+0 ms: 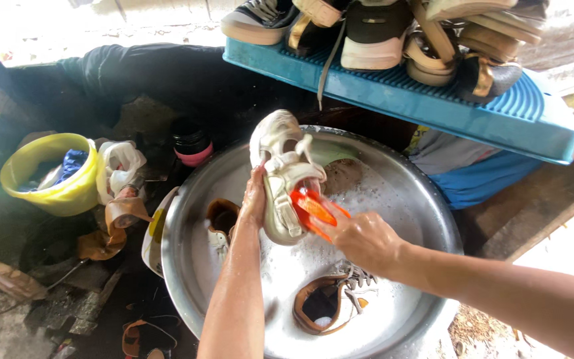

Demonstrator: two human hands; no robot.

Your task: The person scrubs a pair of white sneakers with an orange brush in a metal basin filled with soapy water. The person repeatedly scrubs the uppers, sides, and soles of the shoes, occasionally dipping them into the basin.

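Your left hand [255, 197] has its grip closed around the side of a white sneaker [282, 174], holding it tilted above the middle of a wide steel basin [426, 199], toe end up toward 12 o'clock. Your right hand [365, 240] comes in from 4 o'clock with its grip closed on an orange brush [313, 207], and the brush presses against the sneaker's side, just at 3 o'clock of your left hand.

The basin holds soapy, foamy water. In it, at 6 o'clock of the held sneaker, lies a brown-lined shoe with white laces [327, 302], opening facing up. At 9 o'clock, just beside your left forearm, another brown-lined shoe [221, 225] sits against the basin wall. A dark soaked shoe [343, 174] lies in the water at 2 o'clock of the sneaker.

Beyond the basin, at 12 to 2 o'clock, a blue ribbed plastic tray [433, 100] carries a row of sneakers and sandals [373, 33]. Well off at 9 o'clock stands a yellow bucket [61, 193] with blue cloth inside, and next to it a white plastic bag [119, 163]. A small dark jar with a pink band [192, 143] stands near the basin's rim at 11 o'clock.
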